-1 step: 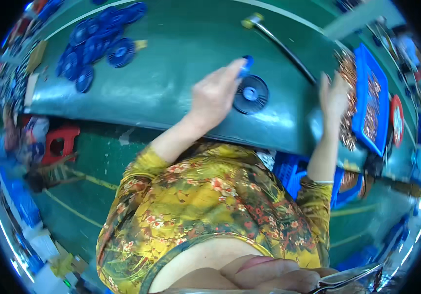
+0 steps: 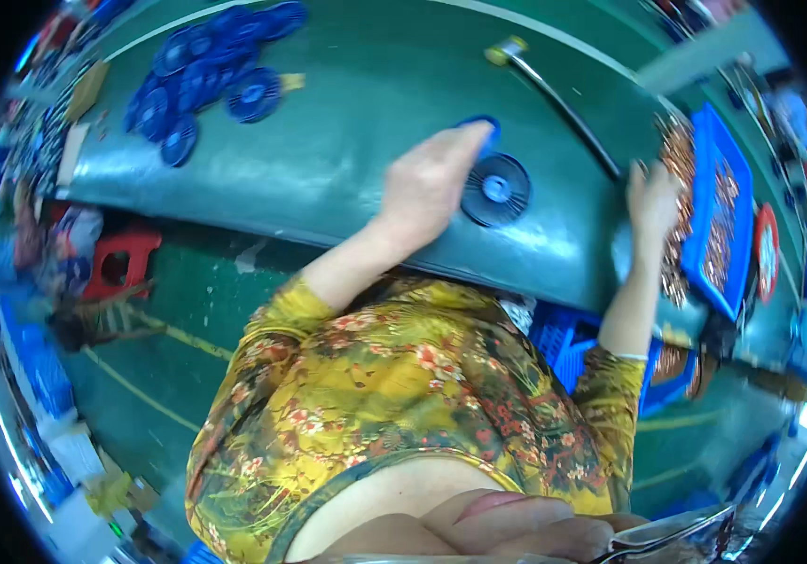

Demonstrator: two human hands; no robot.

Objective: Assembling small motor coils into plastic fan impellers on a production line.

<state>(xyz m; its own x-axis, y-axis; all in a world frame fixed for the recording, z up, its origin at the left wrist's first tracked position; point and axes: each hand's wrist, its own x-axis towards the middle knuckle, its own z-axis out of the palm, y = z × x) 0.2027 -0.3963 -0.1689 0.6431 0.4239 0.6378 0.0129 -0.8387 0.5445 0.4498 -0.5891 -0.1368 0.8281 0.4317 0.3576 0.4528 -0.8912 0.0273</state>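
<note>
My left hand (image 2: 430,188) is closed on a blue ring-shaped part (image 2: 490,134), tipped up above the table; the fingers cover much of it. Just beside it, a black slotted disc with a blue hub (image 2: 496,190) lies flat near the table's front edge. On the right, my right hand (image 2: 653,199) reaches to a heap of small copper-coloured metal pieces (image 2: 678,155). Its fingers are bent together at the heap's left edge, and anything between them is too small to make out. A hammer with a yellowish head (image 2: 507,51) lies with its dark handle end close to this hand.
A blue tray (image 2: 747,211) with more copper-coloured pieces stands right of the heap, and a red-rimmed round thing (image 2: 766,252) is beyond it. Several blue wheels (image 2: 198,80) are piled at the far left. Blue crates (image 2: 554,343) sit below the table edge; a red stool (image 2: 126,256) stands left.
The fingers of my right hand have drawn together at the copper-coloured heap. My left hand still holds the blue part beside the disc. The whole view has shifted slightly.
</note>
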